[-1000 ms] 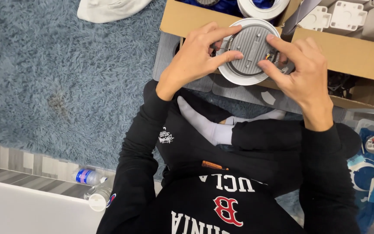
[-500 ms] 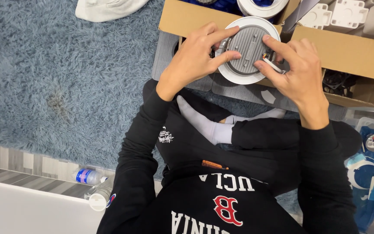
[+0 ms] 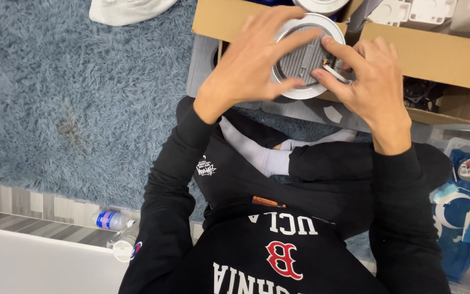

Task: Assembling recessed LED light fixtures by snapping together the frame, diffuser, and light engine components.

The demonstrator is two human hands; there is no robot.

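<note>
Both hands hold a round light fixture over a cardboard box.

The left hand (image 3: pixel 251 60) is spread across the ribbed back of the round light fixture (image 3: pixel 304 54); the right hand (image 3: pixel 373 81) pinches small wires (image 3: pixel 337 69) at its edge. The wiring appears unfinished; more white fixtures (image 3: pixel 409 11) wait in the cardboard box (image 3: pixel 431 54). Surface: shaggy blue rug (image 3: pixel 82 98) on a striped floor (image 3: pixel 17 209), with plastic bottles (image 3: pixel 116 231) nearby.

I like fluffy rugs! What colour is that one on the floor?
The rug is a shaggy blue-grey, seen best in the head view.
</note>
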